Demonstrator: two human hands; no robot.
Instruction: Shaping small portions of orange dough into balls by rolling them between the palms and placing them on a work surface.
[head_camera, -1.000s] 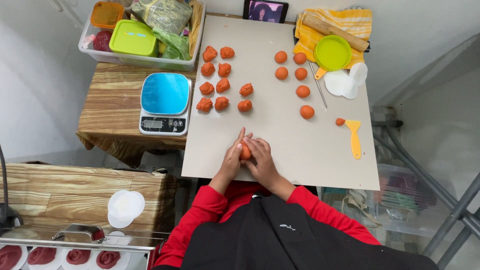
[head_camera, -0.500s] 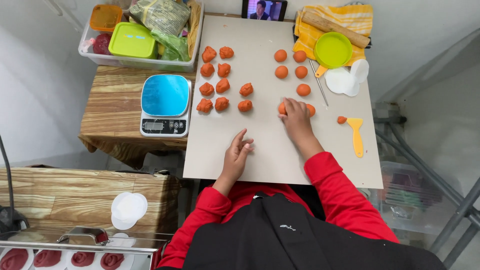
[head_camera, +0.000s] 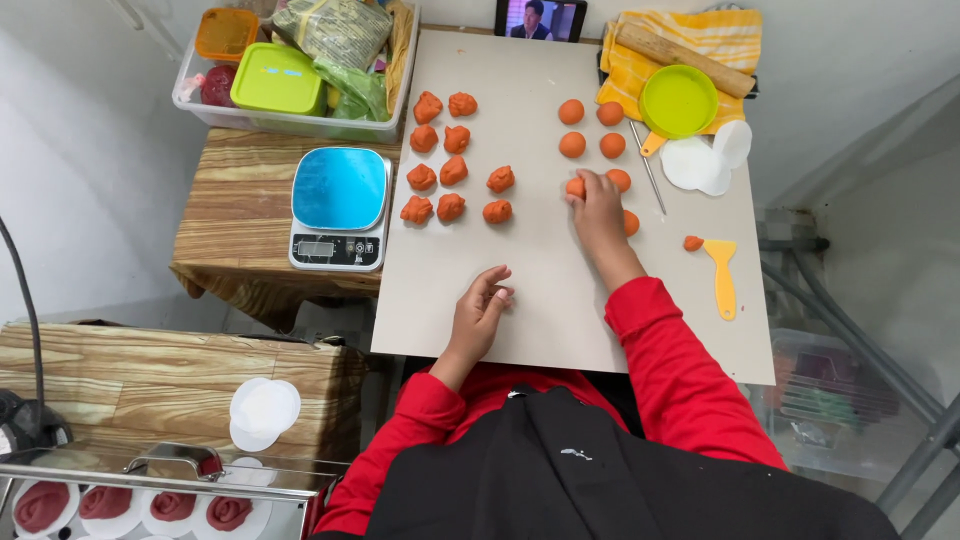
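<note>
My right hand (head_camera: 597, 203) reaches forward over the beige board (head_camera: 540, 290), its fingertips on a smooth orange dough ball (head_camera: 575, 187) beside several other round balls (head_camera: 572, 144). Another ball (head_camera: 631, 222) lies just right of the wrist. My left hand (head_camera: 481, 307) rests near the board's front edge, fingers loosely curled, holding nothing. Several rough, unrolled orange dough lumps (head_camera: 452, 170) lie in rows to the left of the balls.
A blue-topped kitchen scale (head_camera: 339, 206) stands on the wooden table left of the board. A clear bin (head_camera: 290, 122) with lidded tubs sits behind it. A green lid (head_camera: 679, 100), rolling pin (head_camera: 680, 58), white discs (head_camera: 697, 163), yellow scraper (head_camera: 722, 273) and phone (head_camera: 540, 18) lie at right and back.
My hands were together rolling a dough ball near the front. They have parted: the right carried the ball forward to the row of round balls, the left stayed near the front edge.
</note>
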